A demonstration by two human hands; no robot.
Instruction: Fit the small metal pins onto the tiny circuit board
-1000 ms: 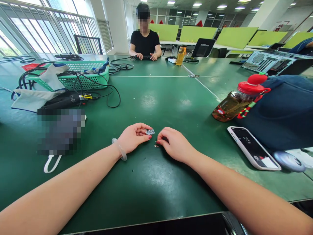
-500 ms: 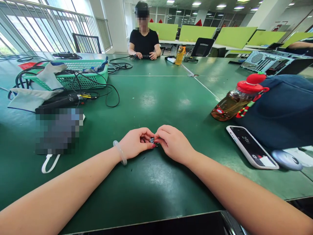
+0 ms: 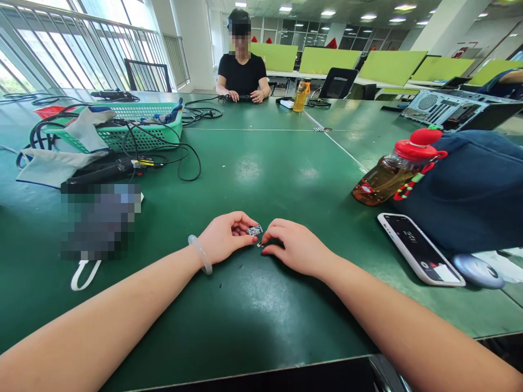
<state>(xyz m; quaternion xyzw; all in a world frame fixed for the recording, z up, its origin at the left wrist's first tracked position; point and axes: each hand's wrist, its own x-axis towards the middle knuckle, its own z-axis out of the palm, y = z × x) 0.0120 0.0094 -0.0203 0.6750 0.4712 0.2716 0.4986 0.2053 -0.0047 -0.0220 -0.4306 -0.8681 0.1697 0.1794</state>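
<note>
My left hand (image 3: 229,237), with a pale bangle at the wrist, pinches a small circuit board (image 3: 255,230) between thumb and fingers, just above the green table (image 3: 245,305). The board's populated face shows. Right beside it is my right hand (image 3: 295,246), its thumb and index finger apart with a gap between them. A tiny light-coloured part (image 3: 259,245) shows near those fingertips, below the board; whether it is attached to the board or lies on the table cannot be made out.
On the left are a green basket (image 3: 143,136) with cables and a blurred dark object (image 3: 100,223). To the right stand a red-capped bottle (image 3: 379,177), a phone (image 3: 420,249), a mouse (image 3: 479,270) and a dark blue bag (image 3: 469,190). A person (image 3: 242,73) sits across the table.
My right hand has drawn slightly away to the right and its thumb and index finger have parted. More of the board in my left hand now shows.
</note>
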